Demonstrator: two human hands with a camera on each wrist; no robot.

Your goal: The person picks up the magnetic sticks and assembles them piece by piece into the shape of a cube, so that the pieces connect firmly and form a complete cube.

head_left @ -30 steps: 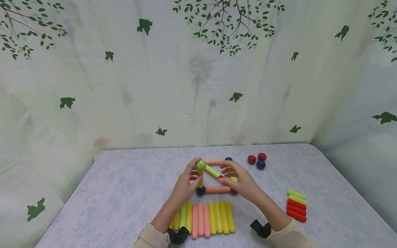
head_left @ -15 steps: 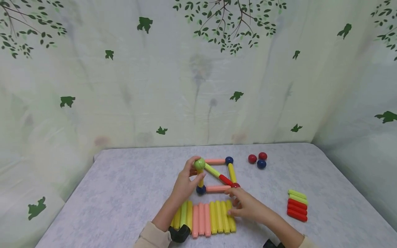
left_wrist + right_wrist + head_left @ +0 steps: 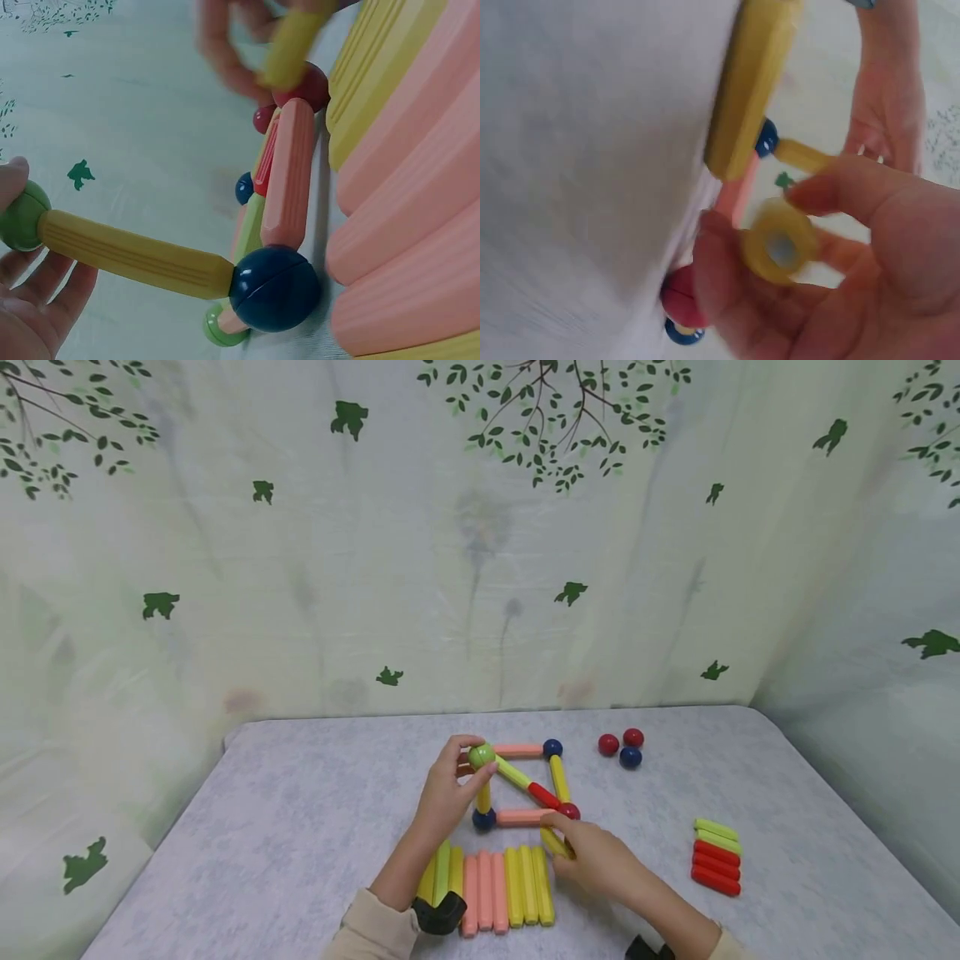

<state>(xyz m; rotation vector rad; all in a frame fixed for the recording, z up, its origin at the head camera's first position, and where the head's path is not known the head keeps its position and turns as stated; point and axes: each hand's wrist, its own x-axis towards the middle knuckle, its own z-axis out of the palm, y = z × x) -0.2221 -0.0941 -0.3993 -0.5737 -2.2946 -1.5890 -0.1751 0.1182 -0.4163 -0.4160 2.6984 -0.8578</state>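
Note:
My left hand (image 3: 442, 797) pinches a green ball (image 3: 482, 756) between thumb and fingers. Below it, a yellow rod (image 3: 135, 255) runs down to a blue ball (image 3: 275, 289) at the near-left corner of a rod-and-ball frame. My right hand (image 3: 603, 860) grips a loose yellow rod (image 3: 555, 842), whose end shows a silvery disc in the right wrist view. That rod is just in front of the red ball (image 3: 570, 811) at the frame's near-right corner. Pink rods (image 3: 519, 751), a yellow rod (image 3: 559, 779) and a red-and-lime diagonal (image 3: 543, 794) form the rest; the far-left corner is hidden in the head view.
In front of the frame lies a row of yellow, lime and pink rods (image 3: 485, 893), partly behind my left arm. Two red balls and a blue ball (image 3: 631, 757) sit at the back right. Lime and red rods (image 3: 716, 867) are stacked side by side farther right.
My right hand has moved from the diagonal down to the row, taken its rightmost yellow rod and raised it toward the red ball. My left hand stays at the green ball.

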